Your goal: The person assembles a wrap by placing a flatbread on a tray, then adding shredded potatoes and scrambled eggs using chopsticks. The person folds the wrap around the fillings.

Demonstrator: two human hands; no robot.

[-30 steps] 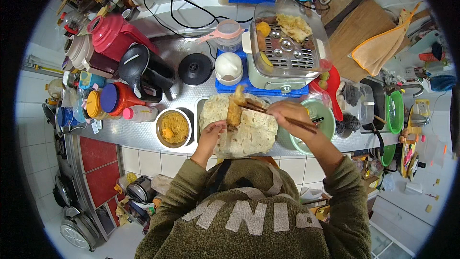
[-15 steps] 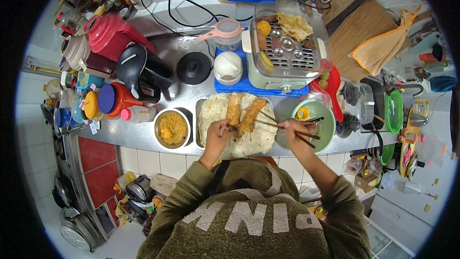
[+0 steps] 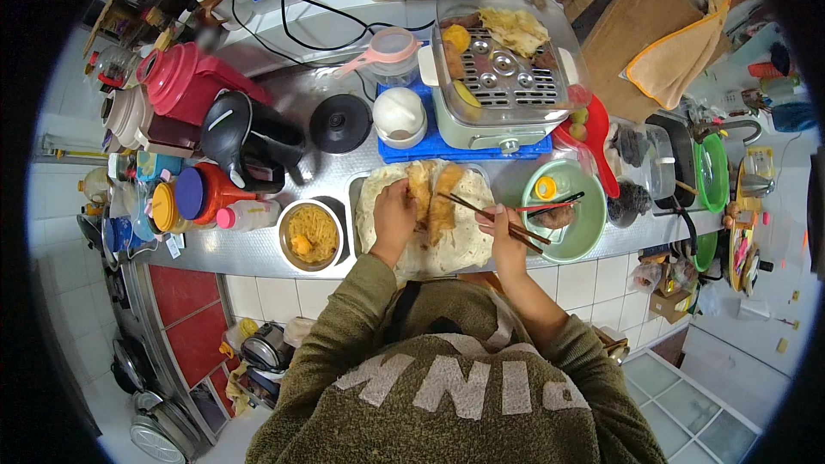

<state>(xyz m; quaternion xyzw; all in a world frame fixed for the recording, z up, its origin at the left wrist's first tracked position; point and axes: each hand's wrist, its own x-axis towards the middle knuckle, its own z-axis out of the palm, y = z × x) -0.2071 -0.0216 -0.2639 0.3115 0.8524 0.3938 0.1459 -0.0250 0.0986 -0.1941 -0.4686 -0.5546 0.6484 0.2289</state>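
A pale flatbread [image 3: 468,245] lies spread over a rectangular metal tray [image 3: 351,198] at the counter's front. Two golden-brown fried dough sticks rest side by side on it: a left one [image 3: 419,185] and a right one [image 3: 443,216]. My left hand [image 3: 394,219] has its fingers closed against the side of the left dough stick; the fingertips are partly hidden. In my right hand [image 3: 505,234] is a pair of dark wooden chopsticks [image 3: 470,207], whose tips reach to the right dough stick.
Left of the tray stands a white bowl [image 3: 284,239] of yellow shredded food. A pale green bowl [image 3: 593,236] with a yellow round item and a brownish lump sits to the right. Behind are an electric steamer [image 3: 490,129], an egg-shaped white container [image 3: 400,118] and a black kettle [image 3: 245,142].
My left hand has moved up along the left dough stick. My right hand has shifted slightly left and the chopsticks now meet the right dough stick, which stands straighter beside the left one.
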